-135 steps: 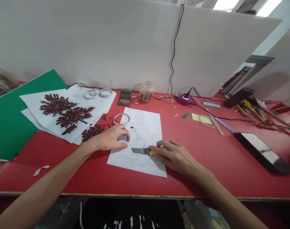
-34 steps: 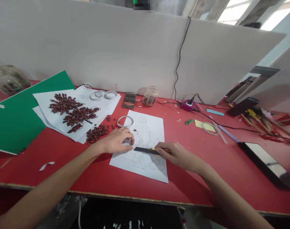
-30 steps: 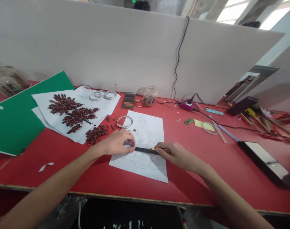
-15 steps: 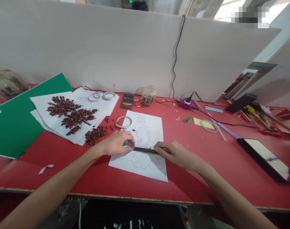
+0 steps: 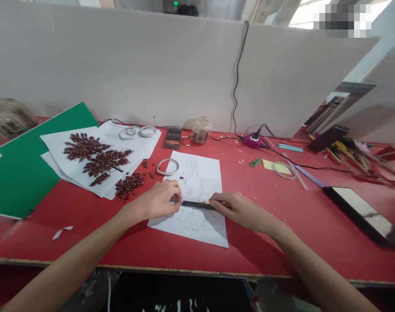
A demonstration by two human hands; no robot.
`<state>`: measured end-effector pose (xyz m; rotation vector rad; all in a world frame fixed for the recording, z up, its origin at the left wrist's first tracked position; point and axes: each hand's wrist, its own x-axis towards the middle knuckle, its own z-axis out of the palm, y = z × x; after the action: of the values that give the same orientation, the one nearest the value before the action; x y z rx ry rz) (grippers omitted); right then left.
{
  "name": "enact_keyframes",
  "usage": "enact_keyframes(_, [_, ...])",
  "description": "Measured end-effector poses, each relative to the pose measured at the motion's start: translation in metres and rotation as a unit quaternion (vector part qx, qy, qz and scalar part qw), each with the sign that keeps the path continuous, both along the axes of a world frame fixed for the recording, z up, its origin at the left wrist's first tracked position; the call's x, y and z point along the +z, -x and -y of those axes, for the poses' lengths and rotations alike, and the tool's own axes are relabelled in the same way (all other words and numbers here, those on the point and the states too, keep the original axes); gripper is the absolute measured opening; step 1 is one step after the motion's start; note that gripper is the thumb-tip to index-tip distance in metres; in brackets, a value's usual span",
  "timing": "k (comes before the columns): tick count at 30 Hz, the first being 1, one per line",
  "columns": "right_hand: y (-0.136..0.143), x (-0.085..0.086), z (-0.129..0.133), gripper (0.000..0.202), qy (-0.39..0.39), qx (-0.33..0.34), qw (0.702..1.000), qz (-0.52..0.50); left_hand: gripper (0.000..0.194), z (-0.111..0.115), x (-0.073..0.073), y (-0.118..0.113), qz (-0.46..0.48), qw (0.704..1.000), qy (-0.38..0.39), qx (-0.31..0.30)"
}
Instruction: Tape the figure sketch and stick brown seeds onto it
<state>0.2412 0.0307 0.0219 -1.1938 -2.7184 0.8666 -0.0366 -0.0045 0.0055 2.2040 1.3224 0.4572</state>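
Cutter knife (image 5: pixel 200 205), held in the right grip (image 5: pixel 236 209), blade (image 5: pixel 191 204) jutting left over the paper (image 5: pixel 197 227) toward the left grip (image 5: pixel 161 200) (curled, contents unclear), is likely light, stiff and sharp, so hold by the yellow handle (image 5: pixel 208 203), clear of the edge.

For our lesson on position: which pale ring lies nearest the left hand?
The ring across the left edge of the drawing, just beyond the left hand; other rings lie farther off, on papers or over a yellow note.
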Motion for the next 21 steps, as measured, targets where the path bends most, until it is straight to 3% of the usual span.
enact_keyframes(6, [0.0, 0.0, 0.0, 0.037, 0.007, -0.004, 1.0, -0.004, 0.012, 0.005, 0.001, -0.008, -0.031, 0.999, 0.0, 0.018])
enact_keyframes(15, [-0.001, -0.002, 0.002, 0.037, -0.02, -0.005, 1.0, 0.013, 0.009, 0.001, -0.011, 0.004, 0.031, 0.999, 0.019, 0.005])
enact_keyframes(21, [-0.002, -0.003, 0.002, 0.037, -0.016, -0.005, 1.0, -0.004, 0.007, 0.002, -0.008, 0.009, 0.061, 0.997, 0.036, 0.016])
